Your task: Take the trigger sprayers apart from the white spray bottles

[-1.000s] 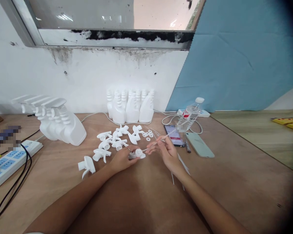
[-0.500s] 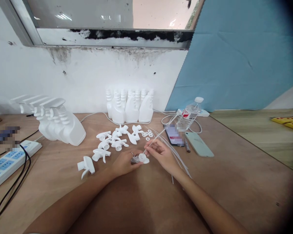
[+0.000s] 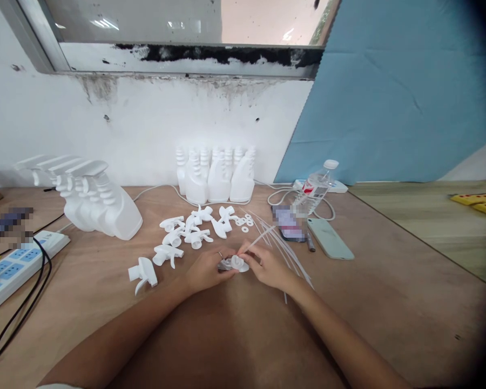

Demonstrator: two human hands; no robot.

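My left hand (image 3: 208,269) grips a white spray head (image 3: 238,263) low over the table, its round opening facing up. Pinched in my right hand (image 3: 265,265) is a thin white tube (image 3: 260,236), which slants up to the right from my fingers. Its lower end is at the spray head's opening, partly hidden by my fingertips. Several more tubes (image 3: 288,249) lie beside my right hand. Loose white spray heads (image 3: 168,254) lie left of and beyond my left hand. Small white rings (image 3: 245,229) rest just beyond my hands.
White bottles (image 3: 218,181) stand by the wall; assembled spray bottles (image 3: 121,216) stand at the left. A power strip (image 3: 24,267) with black cables lies far left. At the right are a clear bottle (image 3: 314,192), a dark phone (image 3: 289,224), a pale green phone (image 3: 331,239) and a pen (image 3: 310,243).
My right hand has moved slightly down toward the spray head, and the tube in it now leans further to the right. My left hand has hardly moved.
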